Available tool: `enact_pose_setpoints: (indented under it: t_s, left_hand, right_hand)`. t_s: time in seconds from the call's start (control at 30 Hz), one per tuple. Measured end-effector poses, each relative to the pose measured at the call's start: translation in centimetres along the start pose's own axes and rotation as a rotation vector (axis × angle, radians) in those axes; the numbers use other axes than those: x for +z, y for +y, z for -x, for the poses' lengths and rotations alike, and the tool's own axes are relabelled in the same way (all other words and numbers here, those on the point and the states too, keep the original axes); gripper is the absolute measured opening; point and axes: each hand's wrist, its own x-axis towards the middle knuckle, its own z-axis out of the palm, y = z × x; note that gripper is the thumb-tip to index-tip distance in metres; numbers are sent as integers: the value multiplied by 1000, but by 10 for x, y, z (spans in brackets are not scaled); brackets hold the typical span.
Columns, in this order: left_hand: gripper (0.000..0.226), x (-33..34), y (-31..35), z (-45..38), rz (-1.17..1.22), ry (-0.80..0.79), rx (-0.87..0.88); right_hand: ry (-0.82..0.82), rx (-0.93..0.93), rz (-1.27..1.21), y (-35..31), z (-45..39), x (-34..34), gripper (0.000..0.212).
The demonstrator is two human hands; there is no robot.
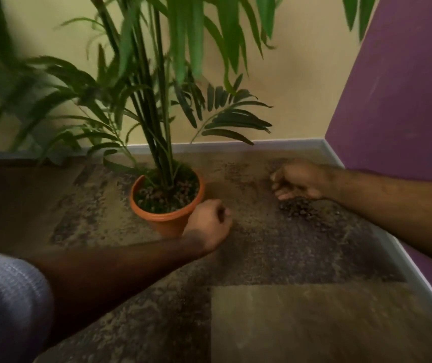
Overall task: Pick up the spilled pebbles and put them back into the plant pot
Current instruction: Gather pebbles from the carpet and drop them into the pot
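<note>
on the mottled floor (275, 258), just right of the pot, sits the little dark scatter of spilled pebbles (300, 209), a loose heap with a few strays trailing off toward the grey skirting (392, 247). right above and behind that heap hangs the right hand (297, 183), fingers curled inward, fingertips (284, 196) pointing down at the near edge of the pile; whether it already has pebbles in it, i cannot tell, the frame is too soft. over by the terracotta plant pot (169, 222) the left hand (209, 224) is bunched into a fist against the pot's right side, fingers together; if it holds anything, that is hidden.

the pot stands upright with more pebbles already lying round the palm stems (157, 127).

my read: this is the gathering step, the pile barely dented. to do it well, rake the strays into the main heap first, then cup the fingers under a modest pinch rather than a greedy handful, since small round stones will roll off. carry it low across the short gap, and let go right over the soil, between the stems, not at the rim (162, 217). the left hand looks well placed to steady the pot.

writing, brands, labels: none visible anywhere, not on the pot, nor on the yellow wall (301, 74) or the purple wall (406, 100).
</note>
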Motion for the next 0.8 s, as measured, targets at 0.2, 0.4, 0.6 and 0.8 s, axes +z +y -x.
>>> enact_pose_setpoints:
  t_s: [0.2, 0.4, 0.6, 0.8]
  left_hand:
    - [27, 48, -21, -26, -269, -277, -43]
    - [38, 84, -44, -41, -560, -460, -57]
    - [39, 107, -67, -43, -678, -402, -129]
    - [34, 107, -83, -53, -659, -380, 65]
  right_hand:
    - [63, 40, 139, 58, -35, -34, 14]
    - [91, 16, 218, 103, -62, -61, 11]
    - [169, -67, 313, 131, -82, -77, 6]
    - [174, -131, 538, 143, -94, -90, 6]
